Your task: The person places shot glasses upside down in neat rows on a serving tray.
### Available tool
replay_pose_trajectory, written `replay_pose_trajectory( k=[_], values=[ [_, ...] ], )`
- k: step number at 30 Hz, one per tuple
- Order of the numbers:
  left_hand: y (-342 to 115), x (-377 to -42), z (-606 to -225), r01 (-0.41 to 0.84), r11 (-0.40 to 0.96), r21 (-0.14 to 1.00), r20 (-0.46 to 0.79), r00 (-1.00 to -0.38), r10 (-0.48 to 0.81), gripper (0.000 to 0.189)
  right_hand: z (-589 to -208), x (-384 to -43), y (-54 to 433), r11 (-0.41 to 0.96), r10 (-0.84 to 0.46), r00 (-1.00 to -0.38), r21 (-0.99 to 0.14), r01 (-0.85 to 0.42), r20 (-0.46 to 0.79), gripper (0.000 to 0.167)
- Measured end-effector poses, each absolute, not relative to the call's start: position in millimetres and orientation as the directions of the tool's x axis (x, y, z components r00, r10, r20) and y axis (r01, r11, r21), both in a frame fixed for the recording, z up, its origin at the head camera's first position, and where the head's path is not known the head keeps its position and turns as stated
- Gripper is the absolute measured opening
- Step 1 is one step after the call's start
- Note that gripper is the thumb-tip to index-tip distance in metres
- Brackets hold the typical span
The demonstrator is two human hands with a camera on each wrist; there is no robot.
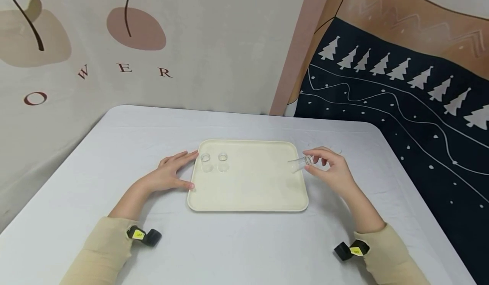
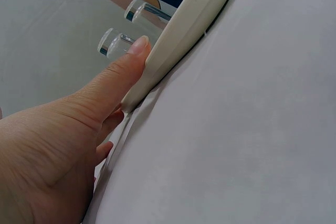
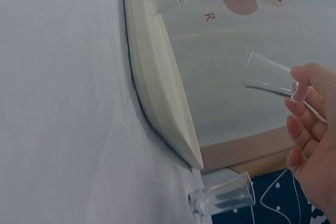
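My right hand (image 1: 330,168) pinches a small clear glass (image 3: 270,77) by its thick base between thumb and fingertips. That glass is tilted, its wide mouth pointing left over the right rim of the cream tray (image 1: 252,183). At the tray's left edge, my left hand (image 1: 168,175) touches the rim with thumb and fingers spread and straight. Two more clear glasses stand mouth down on the tray near that hand, a left glass (image 1: 206,162) and a right glass (image 1: 223,162). In the right wrist view another clear glass (image 3: 223,195) stands upright on the table beyond the tray.
A white cloth covers the table (image 1: 237,247) around the tray. Behind it hangs a light patterned curtain (image 1: 221,51), and a dark cloth with white trees (image 1: 382,90) hangs at the right. Both sleeves carry black wrist cameras.
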State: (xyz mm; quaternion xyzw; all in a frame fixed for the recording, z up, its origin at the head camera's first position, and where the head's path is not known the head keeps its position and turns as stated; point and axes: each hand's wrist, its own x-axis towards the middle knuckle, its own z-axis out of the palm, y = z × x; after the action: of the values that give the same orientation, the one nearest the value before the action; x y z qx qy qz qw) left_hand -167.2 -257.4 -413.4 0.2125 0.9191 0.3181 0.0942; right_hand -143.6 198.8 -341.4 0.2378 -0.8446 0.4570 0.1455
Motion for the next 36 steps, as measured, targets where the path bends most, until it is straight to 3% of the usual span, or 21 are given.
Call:
replay_pose_trajectory(
  k=[10,26,36],
  values=[
    [-256.2,-167.5,-412.9,0.312,0.715,0.625,-0.058,-0.896,0.441,0.107,-352.5,-161.2,177.5,0.436,-0.313,-0.865,-0.75,-0.497,0.392,0.031],
    [-256.5,-166.4,-413.4,0.313,0.717,0.622,-0.06,-0.895,0.443,0.107,-362.7,-178.2,120.1,0.317,-0.362,-0.832,-0.784,-0.534,0.421,0.033],
    [-257.4,-167.2,-413.8,0.327,0.717,0.615,-0.041,-0.895,0.443,0.105,-376.5,-190.0,92.8,0.339,-0.35,-0.858,-0.802,-0.491,0.377,0.029]
  ],
)
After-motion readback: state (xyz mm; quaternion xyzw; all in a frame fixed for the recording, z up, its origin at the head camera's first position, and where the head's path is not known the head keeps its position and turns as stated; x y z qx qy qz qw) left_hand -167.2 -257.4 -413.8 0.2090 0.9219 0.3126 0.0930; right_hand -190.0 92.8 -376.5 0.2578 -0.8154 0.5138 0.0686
